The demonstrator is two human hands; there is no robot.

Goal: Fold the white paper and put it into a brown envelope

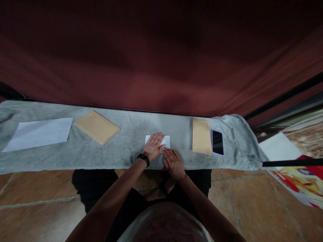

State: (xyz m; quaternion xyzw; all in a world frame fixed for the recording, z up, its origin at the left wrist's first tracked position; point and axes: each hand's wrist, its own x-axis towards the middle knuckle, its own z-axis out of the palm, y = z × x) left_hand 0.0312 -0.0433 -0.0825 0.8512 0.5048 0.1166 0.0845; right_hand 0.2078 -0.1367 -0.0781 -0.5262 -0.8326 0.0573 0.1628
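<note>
A small white piece of paper (167, 139), apparently folded, lies on the grey cloth in front of my body. My left hand (152, 147), with a black band on its wrist, rests palm down on it with the fingers stretched out. Part of the paper is hidden beneath that hand. At the paper's lower right edge, my right hand (174, 163) lies nearly flat, its fingers extended and their tips touching or just beside the edge. Neither hand grips anything.
Grey cloth (133, 122) covers the narrow table. To the left lie a brown envelope (97, 127) and a large white sheet (40, 133); to the right, another brown envelope (201, 136) and a phone (217, 143). A dark red curtain (156, 84) hangs behind.
</note>
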